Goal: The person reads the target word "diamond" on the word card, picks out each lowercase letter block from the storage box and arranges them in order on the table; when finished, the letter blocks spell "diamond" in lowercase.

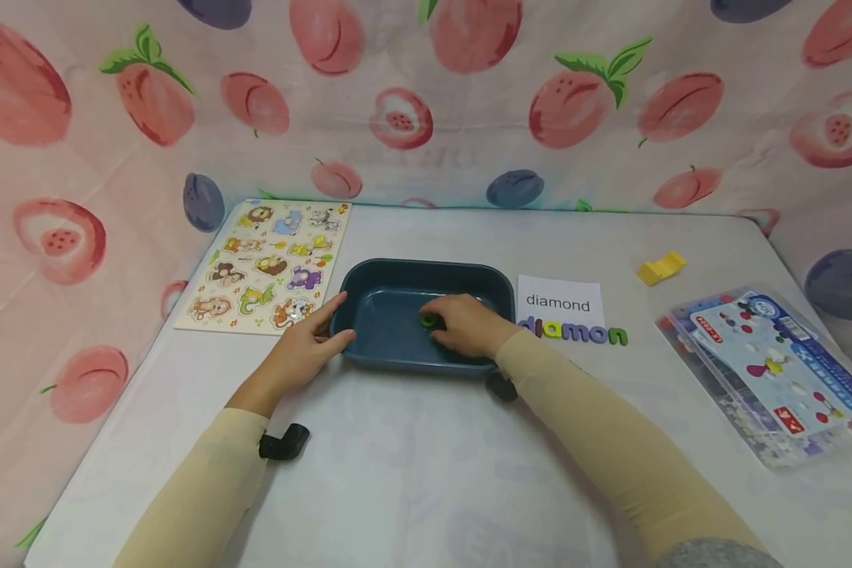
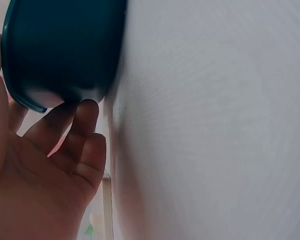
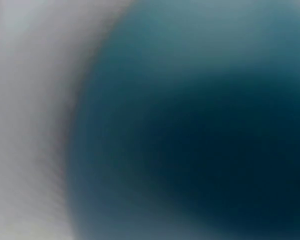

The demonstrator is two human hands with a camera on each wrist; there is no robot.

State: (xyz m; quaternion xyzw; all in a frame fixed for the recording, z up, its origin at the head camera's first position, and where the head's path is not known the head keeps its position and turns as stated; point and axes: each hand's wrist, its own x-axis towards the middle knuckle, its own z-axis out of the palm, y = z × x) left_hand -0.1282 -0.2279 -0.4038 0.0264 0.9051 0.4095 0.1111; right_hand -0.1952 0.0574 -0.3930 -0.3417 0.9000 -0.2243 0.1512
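A dark blue rectangular tray point(image 1: 390, 364) lies across the middle of the white table. My left hand point(image 1: 305, 347) holds its left end, with the thumb at the rim; in the left wrist view, curled fingers point(image 2: 85, 120) meet the outer wall. Inside the tray, my right hand point(image 1: 465, 325) pinches a small green letter point(image 1: 429, 319), mostly hidden by the fingers. Just right of the tray, a white card point(image 1: 561, 292) printed "diamond" lies above a row of coloured letters point(image 1: 575, 332) reading "diamon". The right wrist view shows only the blurred tray wall point(image 3: 140, 125).
An animal puzzle board point(image 1: 266, 268) lies at the back left. Toward the right are a yellow plastic piece point(image 1: 661, 269) and a clear box point(image 1: 774, 371) with a printed label and small parts inside. A fruit-patterned cloth point(image 1: 468, 158) hangs behind the table.
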